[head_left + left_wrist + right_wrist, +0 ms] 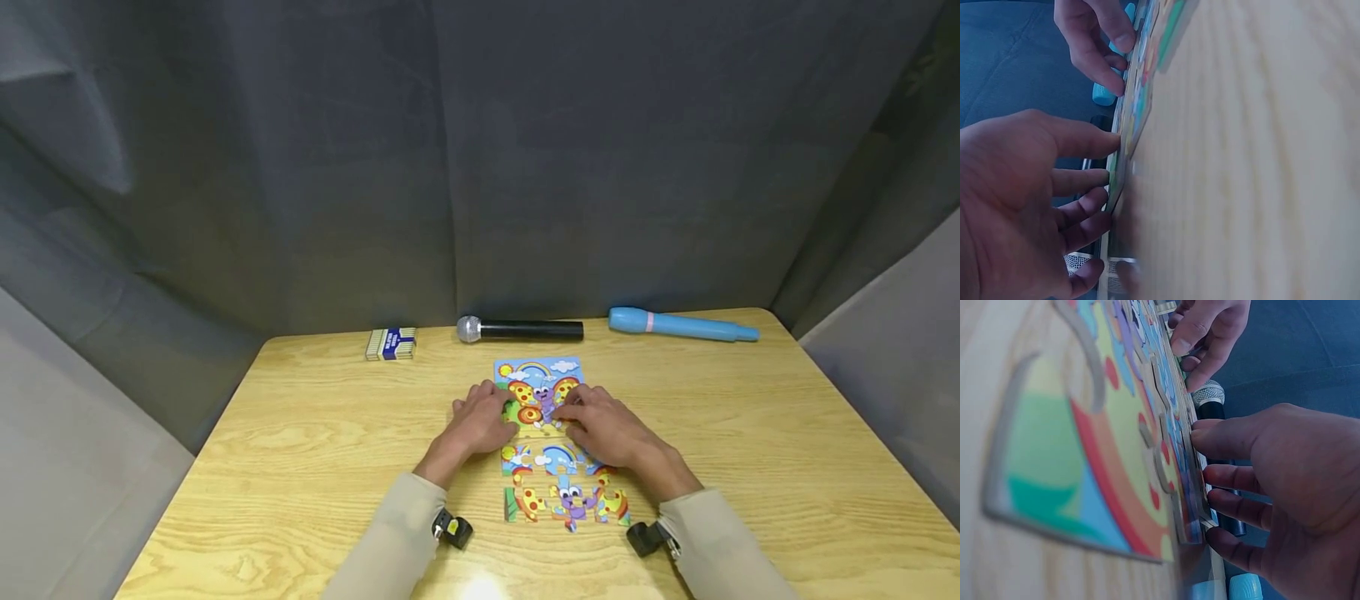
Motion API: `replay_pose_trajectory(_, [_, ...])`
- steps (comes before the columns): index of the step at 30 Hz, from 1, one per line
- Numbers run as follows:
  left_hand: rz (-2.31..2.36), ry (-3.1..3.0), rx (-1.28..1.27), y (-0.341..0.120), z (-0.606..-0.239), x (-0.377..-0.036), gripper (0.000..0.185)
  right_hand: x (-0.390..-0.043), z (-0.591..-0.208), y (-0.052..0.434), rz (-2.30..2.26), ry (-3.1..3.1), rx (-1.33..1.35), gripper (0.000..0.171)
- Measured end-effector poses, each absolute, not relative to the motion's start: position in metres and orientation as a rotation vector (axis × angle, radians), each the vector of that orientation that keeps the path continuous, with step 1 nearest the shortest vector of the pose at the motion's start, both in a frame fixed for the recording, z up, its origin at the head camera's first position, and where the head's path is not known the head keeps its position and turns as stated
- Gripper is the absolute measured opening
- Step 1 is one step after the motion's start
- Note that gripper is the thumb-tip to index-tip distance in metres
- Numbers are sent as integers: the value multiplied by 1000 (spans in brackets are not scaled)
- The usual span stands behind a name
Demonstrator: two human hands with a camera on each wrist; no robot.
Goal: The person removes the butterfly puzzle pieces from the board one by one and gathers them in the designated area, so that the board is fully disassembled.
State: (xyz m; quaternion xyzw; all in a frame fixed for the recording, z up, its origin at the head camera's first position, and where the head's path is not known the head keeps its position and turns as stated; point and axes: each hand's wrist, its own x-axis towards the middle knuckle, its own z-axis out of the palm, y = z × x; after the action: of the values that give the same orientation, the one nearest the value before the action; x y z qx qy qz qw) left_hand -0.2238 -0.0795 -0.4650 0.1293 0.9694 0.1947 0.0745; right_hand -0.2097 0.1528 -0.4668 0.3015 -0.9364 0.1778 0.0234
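Head view, butterfly picture [542, 400]: flat on the table [300, 467], between the hands; nearly square, so no clear long axis.
Left hand [482, 417]: at the picture's left edge; fingers slightly bent, thumb and index apart, tips seeming to touch the edge.
Right hand [609, 427]: at the right edge, fingers loosely bent, thumb and index reaching in over it; whether they touch I cannot tell.
Nearer hand: neither clearly; the picture lies inward from both sets of fingertips.
Puzzle pieces [572, 497]: between the forearms, on the wearer's side of the picture.
Far edge: microphone [531, 331], blue stick [684, 326].
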Motion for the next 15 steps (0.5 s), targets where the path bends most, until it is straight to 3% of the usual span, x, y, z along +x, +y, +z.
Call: replay_pose_trajectory(15, [712, 2897, 378, -79, -467, -226, 47, -212, -470, 154, 560, -2899, 934, 28])
